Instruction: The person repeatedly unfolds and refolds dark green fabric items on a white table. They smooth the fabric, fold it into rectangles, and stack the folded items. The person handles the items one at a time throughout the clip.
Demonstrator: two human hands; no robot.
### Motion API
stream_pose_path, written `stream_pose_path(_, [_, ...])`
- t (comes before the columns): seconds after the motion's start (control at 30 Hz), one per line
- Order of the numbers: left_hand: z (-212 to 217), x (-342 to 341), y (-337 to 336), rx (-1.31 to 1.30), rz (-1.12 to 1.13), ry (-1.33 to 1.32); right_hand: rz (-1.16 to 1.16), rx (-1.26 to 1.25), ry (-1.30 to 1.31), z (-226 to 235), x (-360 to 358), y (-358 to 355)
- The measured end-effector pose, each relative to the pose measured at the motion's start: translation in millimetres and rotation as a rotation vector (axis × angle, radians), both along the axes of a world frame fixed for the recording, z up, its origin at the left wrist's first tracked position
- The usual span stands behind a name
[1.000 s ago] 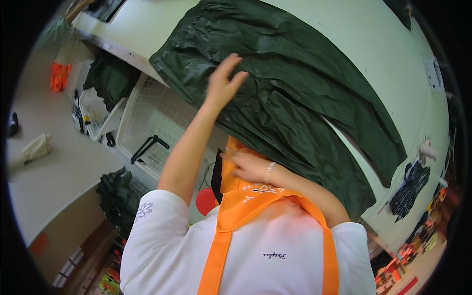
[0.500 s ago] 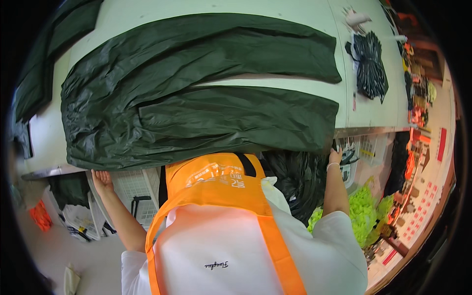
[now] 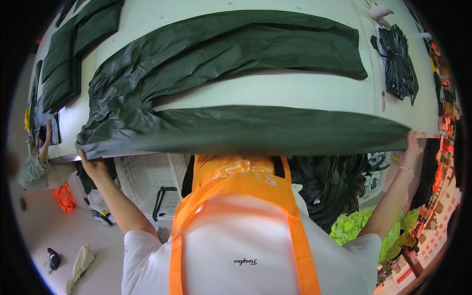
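Dark green waterproof trousers point(image 3: 221, 54) lie spread over the pale table, waist end to the left and both legs running right. The near leg is drawn taut along the table's front edge, and its lower side is smeared by motion. At the left my left hand point(image 3: 93, 166) is closed on the waist-end corner. My right hand point(image 3: 409, 147) pinches the hem corner of the near leg at the far right. A wide gap of bare table shows between the two legs.
Folded dark green garments point(image 3: 59, 64) are stacked at the left, near another person's arm point(image 3: 45, 142). A bundle of black plastic bags point(image 3: 396, 61) lies at the right. Below the edge are white baskets point(image 3: 140, 172), black plastic point(image 3: 327, 187) and yellow-green bags point(image 3: 354, 226).
My right hand has moved right and up to the hem, stretching the near leg straight. The legs have parted further. My left hand has closed on the waist corner.
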State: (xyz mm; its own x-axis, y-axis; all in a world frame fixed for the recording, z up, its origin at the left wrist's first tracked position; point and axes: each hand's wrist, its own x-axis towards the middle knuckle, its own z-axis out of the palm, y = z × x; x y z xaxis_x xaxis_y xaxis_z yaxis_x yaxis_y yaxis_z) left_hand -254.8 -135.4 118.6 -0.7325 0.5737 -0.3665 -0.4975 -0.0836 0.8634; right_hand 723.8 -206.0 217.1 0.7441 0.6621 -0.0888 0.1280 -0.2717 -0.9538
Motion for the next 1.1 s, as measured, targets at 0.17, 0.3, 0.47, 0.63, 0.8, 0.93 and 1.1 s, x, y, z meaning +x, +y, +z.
stream_pose_path(0.17, [-1.0, -37.0, 14.6, 0.004, -0.124, -0.124, 0.412, 0.045, 0.355, 14.0, 1.3, -13.6])
stream_pose_path(0.3, [-5.8, -48.9, 33.0, -0.140, -0.061, -0.044, 0.203, -0.034, 0.180, -15.4, 62.1, -28.6])
stream_pose_path(0.47, [98.3, -38.6, 54.6, 0.044, -0.200, -0.004, 0.226, 0.543, 0.361, 74.8, 50.3, 30.5])
stream_pose_path(0.63, [41.7, -77.1, 7.0, -0.164, -0.240, 0.023, 0.267, 0.105, 0.038, 38.2, 45.7, 8.2])
stream_pose_path(0.8, [75.4, -56.4, 65.7, -0.104, -0.286, -0.022, 0.317, 0.047, 0.026, 59.7, 68.7, 104.5])
stream_pose_path(0.93, [78.3, -198.4, 136.3, 0.236, -0.555, -0.082, 0.332, -0.154, -0.347, 38.5, 51.1, 303.8])
stream_pose_path(1.1, [28.5, 120.2, 215.8, 0.022, -0.262, 0.534, 0.314, -0.327, -0.799, -28.7, 32.0, 383.2])
